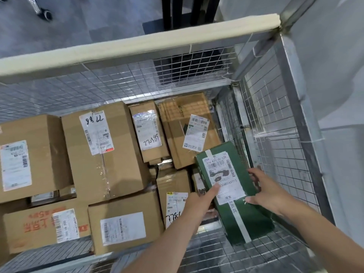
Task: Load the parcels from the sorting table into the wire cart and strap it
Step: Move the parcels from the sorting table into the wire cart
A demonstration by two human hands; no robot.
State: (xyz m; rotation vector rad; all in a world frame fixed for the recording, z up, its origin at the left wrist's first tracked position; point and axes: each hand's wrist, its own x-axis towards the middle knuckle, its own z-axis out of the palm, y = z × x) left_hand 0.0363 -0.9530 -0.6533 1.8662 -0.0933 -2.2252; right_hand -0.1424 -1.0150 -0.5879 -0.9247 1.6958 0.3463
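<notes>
Two hands are holding a green box (258,219) inside the wire cart (275,119).
The green box is lying tilted at about 4 o'clock in the cart, close beside the right mesh wall. The right hand (266,192) is clamping its grip on the box's right edge, thumb on top. The left hand (199,203) is gripping the left edge, one finger lying on the white label (224,174). Brown boxes (106,150) are filling the cart from 8 to 1 o'clock.
</notes>
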